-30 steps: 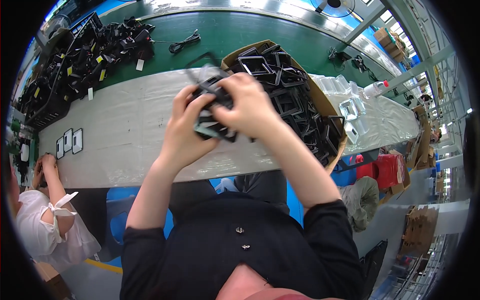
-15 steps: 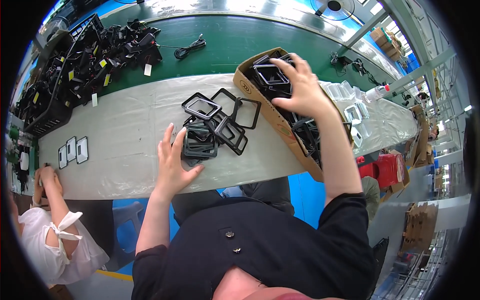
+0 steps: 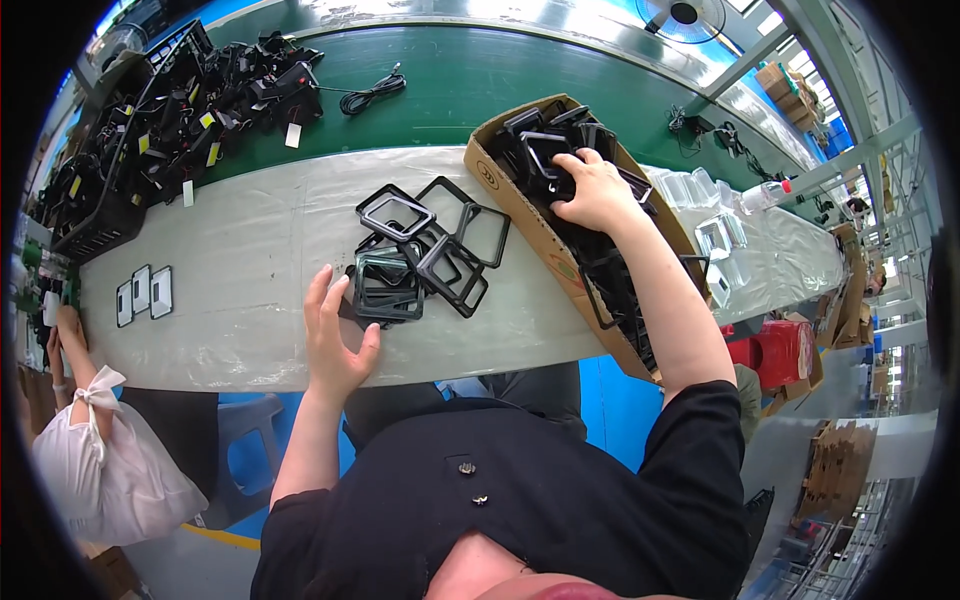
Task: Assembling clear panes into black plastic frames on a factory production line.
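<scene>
A loose pile of black rectangular frames [image 3: 470, 275] lies mid-table, some overlapping. At its left edge, my left hand [image 3: 335, 340] is open, thumb and fingers spread beside a small stack of grey-green glassy frames [image 3: 385, 285]; nothing is in its grasp. My right hand [image 3: 600, 195] reaches into a long cardboard box [image 3: 540, 240] filled with more such frames. Its fingers are curled on a black frame [image 3: 543, 150] near the far end of the box, with the thumb lower down. Part of its grip is hidden among the jumbled pieces.
A black crate [image 3: 105, 225] heaped with wired parts stands at far left, a coiled cable [image 3: 372, 95] behind. Three pale framed panels [image 3: 145, 293] lie near a co-worker's arm [image 3: 75, 345]. Clear plastic pieces [image 3: 715, 235] and a bottle [image 3: 765, 195] sit right of the box.
My right hand has lowered into the box, and its spread fingers have curled onto a frame. My left hand has shifted slightly down, away from the stack. The co-worker's arm has drawn left.
</scene>
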`<state>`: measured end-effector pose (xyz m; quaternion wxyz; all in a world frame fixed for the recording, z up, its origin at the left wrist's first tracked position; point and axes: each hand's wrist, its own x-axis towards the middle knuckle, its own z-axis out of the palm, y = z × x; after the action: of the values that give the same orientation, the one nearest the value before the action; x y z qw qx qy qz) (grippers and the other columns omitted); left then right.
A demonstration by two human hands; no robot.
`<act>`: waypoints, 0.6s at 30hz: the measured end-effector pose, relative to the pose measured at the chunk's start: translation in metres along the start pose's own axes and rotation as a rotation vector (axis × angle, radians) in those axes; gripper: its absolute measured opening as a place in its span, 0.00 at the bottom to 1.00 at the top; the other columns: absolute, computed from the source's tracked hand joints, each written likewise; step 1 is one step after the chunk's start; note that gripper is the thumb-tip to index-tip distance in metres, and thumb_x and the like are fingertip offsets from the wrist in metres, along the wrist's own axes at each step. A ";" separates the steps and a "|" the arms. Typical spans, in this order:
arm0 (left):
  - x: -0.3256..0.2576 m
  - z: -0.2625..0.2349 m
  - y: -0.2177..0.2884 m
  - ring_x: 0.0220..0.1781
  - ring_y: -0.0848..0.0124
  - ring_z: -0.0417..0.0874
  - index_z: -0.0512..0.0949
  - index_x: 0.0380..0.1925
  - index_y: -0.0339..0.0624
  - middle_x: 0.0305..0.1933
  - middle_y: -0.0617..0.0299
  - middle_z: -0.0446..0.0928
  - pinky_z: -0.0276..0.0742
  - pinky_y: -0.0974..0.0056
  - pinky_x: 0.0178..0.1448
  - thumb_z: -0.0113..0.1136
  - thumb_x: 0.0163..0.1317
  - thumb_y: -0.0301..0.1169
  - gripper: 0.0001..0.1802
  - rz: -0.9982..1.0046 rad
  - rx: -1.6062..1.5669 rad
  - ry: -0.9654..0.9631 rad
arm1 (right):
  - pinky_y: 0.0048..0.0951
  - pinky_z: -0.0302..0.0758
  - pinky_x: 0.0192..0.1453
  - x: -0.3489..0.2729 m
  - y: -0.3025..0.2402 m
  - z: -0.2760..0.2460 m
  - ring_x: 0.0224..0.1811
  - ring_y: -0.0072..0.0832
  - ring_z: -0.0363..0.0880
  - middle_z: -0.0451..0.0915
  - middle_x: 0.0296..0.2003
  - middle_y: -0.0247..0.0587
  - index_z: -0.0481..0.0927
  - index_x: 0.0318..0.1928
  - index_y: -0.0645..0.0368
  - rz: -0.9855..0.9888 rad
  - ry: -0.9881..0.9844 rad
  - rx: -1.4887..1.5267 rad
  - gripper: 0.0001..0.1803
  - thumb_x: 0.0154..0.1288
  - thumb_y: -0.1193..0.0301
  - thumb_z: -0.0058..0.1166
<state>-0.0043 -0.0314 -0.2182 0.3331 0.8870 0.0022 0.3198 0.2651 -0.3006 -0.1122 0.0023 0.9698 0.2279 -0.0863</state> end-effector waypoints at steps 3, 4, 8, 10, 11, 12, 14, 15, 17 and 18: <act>0.001 0.001 0.001 0.69 0.46 0.65 0.68 0.60 0.38 0.67 0.42 0.62 0.65 0.49 0.69 0.63 0.49 0.28 0.34 -0.013 0.029 0.034 | 0.45 0.66 0.70 0.006 -0.001 0.005 0.68 0.54 0.62 0.57 0.71 0.50 0.68 0.68 0.40 0.030 0.031 0.020 0.44 0.46 0.58 0.70; 0.002 0.002 0.001 0.69 0.47 0.66 0.68 0.59 0.38 0.67 0.43 0.63 0.66 0.50 0.69 0.63 0.49 0.27 0.33 -0.018 0.022 0.036 | 0.46 0.66 0.71 0.009 0.004 0.004 0.68 0.55 0.62 0.56 0.72 0.50 0.67 0.68 0.39 -0.002 0.020 0.036 0.45 0.46 0.59 0.70; 0.003 0.003 0.001 0.67 0.48 0.68 0.70 0.58 0.39 0.66 0.45 0.65 0.68 0.50 0.68 0.63 0.48 0.25 0.32 -0.023 0.023 0.061 | 0.37 0.68 0.69 0.010 0.017 0.005 0.64 0.47 0.69 0.69 0.62 0.51 0.79 0.57 0.47 -0.092 0.113 0.151 0.34 0.42 0.75 0.63; 0.004 0.003 0.001 0.67 0.47 0.68 0.71 0.57 0.41 0.65 0.46 0.65 0.68 0.50 0.67 0.64 0.48 0.25 0.32 -0.030 0.004 0.068 | 0.35 0.67 0.69 0.010 0.025 0.003 0.63 0.46 0.70 0.73 0.58 0.51 0.80 0.55 0.48 -0.117 0.163 0.200 0.34 0.41 0.79 0.59; 0.003 0.002 0.002 0.67 0.47 0.68 0.71 0.57 0.42 0.65 0.46 0.65 0.68 0.50 0.67 0.64 0.48 0.25 0.32 -0.033 -0.005 0.071 | 0.34 0.67 0.69 0.010 0.027 0.003 0.62 0.46 0.71 0.73 0.58 0.51 0.80 0.55 0.48 -0.135 0.190 0.220 0.34 0.41 0.81 0.57; 0.003 0.002 0.002 0.66 0.48 0.68 0.71 0.57 0.43 0.64 0.47 0.66 0.69 0.50 0.66 0.64 0.48 0.25 0.32 -0.035 -0.012 0.067 | 0.34 0.67 0.69 0.008 0.027 -0.003 0.62 0.46 0.71 0.74 0.57 0.51 0.80 0.55 0.49 -0.139 0.227 0.210 0.33 0.42 0.82 0.56; 0.002 -0.001 0.001 0.66 0.48 0.69 0.71 0.57 0.43 0.64 0.47 0.66 0.69 0.50 0.66 0.64 0.48 0.25 0.32 -0.027 -0.007 0.069 | 0.34 0.68 0.68 0.007 0.029 -0.013 0.61 0.44 0.72 0.76 0.55 0.50 0.81 0.55 0.50 -0.162 0.317 0.215 0.32 0.44 0.82 0.55; 0.002 -0.001 0.001 0.66 0.48 0.69 0.71 0.57 0.43 0.64 0.47 0.66 0.69 0.50 0.66 0.65 0.48 0.25 0.32 -0.012 -0.008 0.063 | 0.34 0.68 0.67 0.006 0.031 -0.019 0.61 0.43 0.73 0.76 0.55 0.49 0.81 0.55 0.51 -0.167 0.360 0.232 0.32 0.44 0.83 0.55; 0.001 -0.001 0.001 0.65 0.49 0.69 0.71 0.57 0.43 0.64 0.48 0.66 0.69 0.50 0.65 0.65 0.48 0.26 0.32 -0.015 -0.020 0.066 | 0.34 0.69 0.67 -0.005 0.017 -0.041 0.61 0.41 0.73 0.76 0.56 0.48 0.80 0.55 0.54 -0.197 0.395 0.261 0.31 0.45 0.82 0.57; 0.000 -0.002 0.001 0.65 0.49 0.69 0.71 0.57 0.43 0.65 0.47 0.66 0.69 0.50 0.66 0.65 0.48 0.26 0.32 -0.016 -0.021 0.072 | 0.35 0.69 0.67 -0.014 -0.001 -0.052 0.61 0.41 0.73 0.76 0.56 0.48 0.79 0.56 0.54 -0.228 0.385 0.301 0.31 0.45 0.81 0.58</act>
<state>-0.0055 -0.0312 -0.2167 0.3445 0.8713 0.0178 0.3491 0.2611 -0.3037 -0.0585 -0.1952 0.9259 0.3164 0.0673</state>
